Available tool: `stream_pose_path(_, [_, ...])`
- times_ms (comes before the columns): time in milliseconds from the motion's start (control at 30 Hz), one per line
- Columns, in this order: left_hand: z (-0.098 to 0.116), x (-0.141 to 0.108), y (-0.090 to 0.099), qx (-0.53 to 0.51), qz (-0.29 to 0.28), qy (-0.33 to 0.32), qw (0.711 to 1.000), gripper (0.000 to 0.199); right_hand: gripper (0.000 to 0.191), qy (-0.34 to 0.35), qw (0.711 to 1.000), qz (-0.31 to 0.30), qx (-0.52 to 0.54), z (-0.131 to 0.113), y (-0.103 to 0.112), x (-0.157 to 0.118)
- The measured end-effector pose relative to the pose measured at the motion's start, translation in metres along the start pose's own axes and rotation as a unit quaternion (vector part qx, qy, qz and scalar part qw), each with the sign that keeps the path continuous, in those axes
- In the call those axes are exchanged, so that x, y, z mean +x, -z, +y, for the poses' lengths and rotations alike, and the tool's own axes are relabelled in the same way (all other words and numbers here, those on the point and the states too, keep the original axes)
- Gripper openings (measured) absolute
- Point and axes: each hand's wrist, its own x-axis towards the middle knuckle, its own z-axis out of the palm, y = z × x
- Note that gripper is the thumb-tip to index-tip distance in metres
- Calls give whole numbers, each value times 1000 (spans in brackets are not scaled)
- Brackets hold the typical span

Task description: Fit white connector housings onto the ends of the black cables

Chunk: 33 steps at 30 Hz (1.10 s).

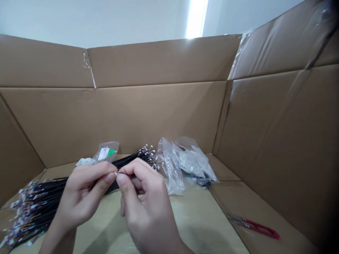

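My left hand (84,194) is closed in a pinch, thumb against forefinger, on a tiny white connector (116,173). Thumb and forefinger of my right hand (147,203) pinch a thin dark wire (122,172) right beside it. The fingertips of both hands almost meet, and they hide most of the connector and wire. Whether the wire sits inside the connector cannot be made out. Behind and left of my hands lies a big bundle of black cables (47,197) with white plugs and coloured wire ends.
More cable ends with white plugs (148,153) lie at the back. Clear plastic bags (190,160) of small white parts rest right of them; a smaller labelled bag (107,151) is behind my left hand. Red-handled snips (259,228) lie at right. Cardboard walls (159,109) surround the surface.
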Motion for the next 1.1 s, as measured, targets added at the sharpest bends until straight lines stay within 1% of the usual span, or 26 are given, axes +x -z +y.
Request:
stream_pose_path(67, [2,0,1,-17,-44,7,999,35,18,4,1000,-5,4,2,0,1])
stream_pose_path(133, [2,-1,0,-54,-42,31,997,35,18,3,1000,-11,26,4,1,3])
stream_pose_path(200, [1,-1,-3,-128,-29,65,989,37,18,1,998,-15,55,5,1,5])
stream_pose_path(267, [1,-2,-7,-220,-28,114,968,38,18,-9,997,-21,80,4,2,7])
stream_pose_path(333, [1,-3,-10,-286,-25,174,942,38,15,-20,996,-27,85,4,3,7])
stream_pose_path(367, [1,-4,-11,-305,-21,197,932,38,13,-21,996,-24,82,3,3,7])
stream_pose_path(433, [2,-5,-11,-323,-15,219,920,39,10,-2,998,-7,70,3,3,7])
stream_pose_path(500, [3,-6,-11,-322,-16,222,920,39,9,32,998,16,57,4,2,7])
stream_pose_path(567, [3,-7,-10,-309,-14,219,925,38,10,48,997,27,47,5,1,7])
stream_pose_path(700, [1,-8,-13,-282,9,206,937,36,11,15,997,22,71,5,-1,8])
stream_pose_path(767, [2,-7,-16,-292,19,200,935,35,12,-2,995,22,95,6,-3,7])
stream_pose_path(833, [5,-5,-20,-328,28,202,922,35,14,-1,994,35,106,8,-6,6])
stream_pose_path(867, [7,-4,-22,-355,31,208,911,36,14,5,993,44,106,9,-8,6])
stream_pose_path(1000, [14,1,-27,-464,19,237,854,41,12,42,992,78,95,13,-12,4])
stream_pose_path(1033, [14,2,-27,-470,14,243,848,41,11,57,992,81,82,13,-12,4])
stream_pose_path(1067, [13,1,-27,-464,11,248,850,41,9,74,992,83,59,12,-10,5])
stream_pose_path(1100, [12,0,-27,-446,10,252,858,41,7,93,992,85,30,12,-9,5])
